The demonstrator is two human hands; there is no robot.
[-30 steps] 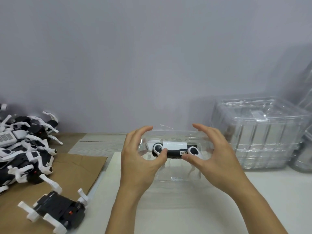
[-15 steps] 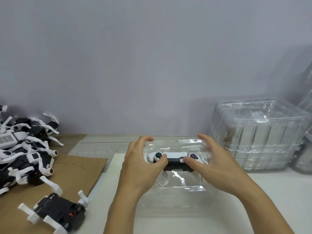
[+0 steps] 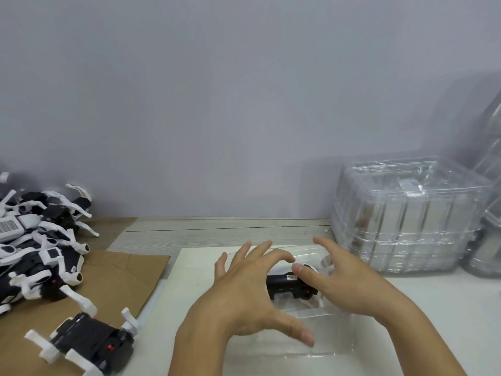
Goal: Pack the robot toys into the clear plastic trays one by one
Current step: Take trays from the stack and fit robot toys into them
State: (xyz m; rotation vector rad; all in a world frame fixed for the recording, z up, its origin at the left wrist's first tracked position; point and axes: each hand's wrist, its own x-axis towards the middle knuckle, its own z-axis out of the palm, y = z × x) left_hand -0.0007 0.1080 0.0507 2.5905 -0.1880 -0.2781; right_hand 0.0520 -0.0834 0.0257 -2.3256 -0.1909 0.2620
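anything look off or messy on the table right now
Nothing looks damaged or spilled. The unpacked robot toys lie in a tangled heap at the left, and one robot toy lies apart on the cardboard in front of it.

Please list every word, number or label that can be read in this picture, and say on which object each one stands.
No text can be read.
Small white sticker on the black robot toy in the clear plastic tray: printed, too blurred to read.
Grid-patterned white panel in the toy pile: no legible text.
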